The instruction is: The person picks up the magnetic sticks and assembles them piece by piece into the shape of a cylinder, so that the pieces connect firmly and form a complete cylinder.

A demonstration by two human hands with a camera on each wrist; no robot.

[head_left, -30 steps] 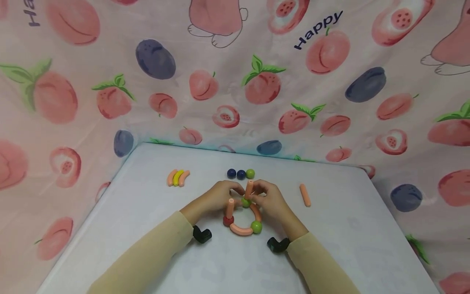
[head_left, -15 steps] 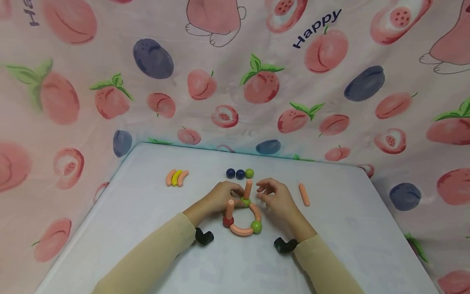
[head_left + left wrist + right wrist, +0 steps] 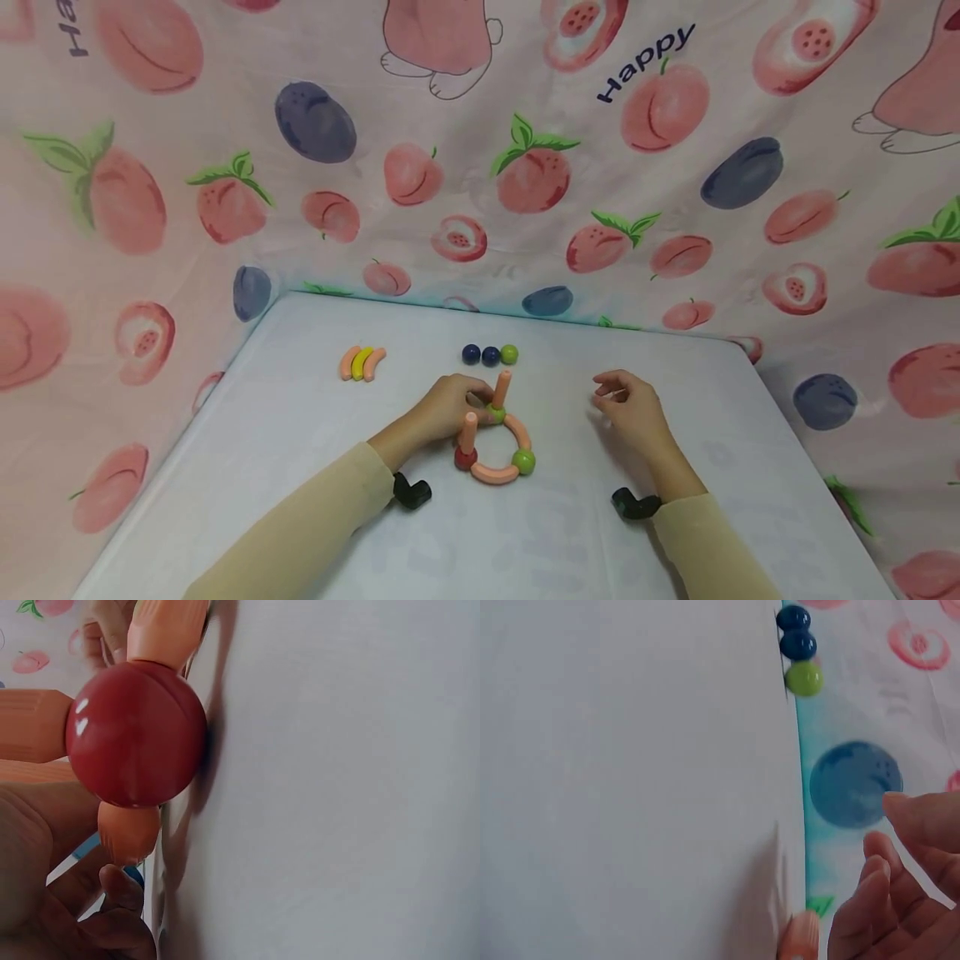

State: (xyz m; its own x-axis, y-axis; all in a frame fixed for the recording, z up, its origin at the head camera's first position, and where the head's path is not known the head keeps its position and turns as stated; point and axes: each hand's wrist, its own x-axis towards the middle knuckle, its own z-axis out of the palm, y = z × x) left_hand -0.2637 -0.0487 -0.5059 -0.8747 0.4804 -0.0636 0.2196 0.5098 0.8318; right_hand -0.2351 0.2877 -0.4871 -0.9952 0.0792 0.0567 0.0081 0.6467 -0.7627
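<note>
A ring of toy balls and curved orange rods (image 3: 495,475) lies on the table, with two straight rods standing up from it. One upright rod (image 3: 502,390) rises from a green ball at the back, the other (image 3: 468,433) from a red ball (image 3: 136,735). My left hand (image 3: 450,407) grips the ring's back left at the green ball (image 3: 496,413); its fingers partly hide that side. Off to the right, my right hand (image 3: 633,412) hovers with loosely bent fingers, holding nothing visible. Below it in the right wrist view shows what looks like an orange rod's end (image 3: 800,937).
Two dark blue balls (image 3: 481,355) and a green ball (image 3: 509,354) sit in a row behind the ring. At the back left lie two orange curved rods (image 3: 348,363) with a yellow one (image 3: 363,364) between. A fruit-print cloth (image 3: 480,167) hangs behind the table.
My right hand has let go of the back upright rod and moved right, over where a loose straight rod lay. My left hand stays at the ring, which has shifted slightly.
</note>
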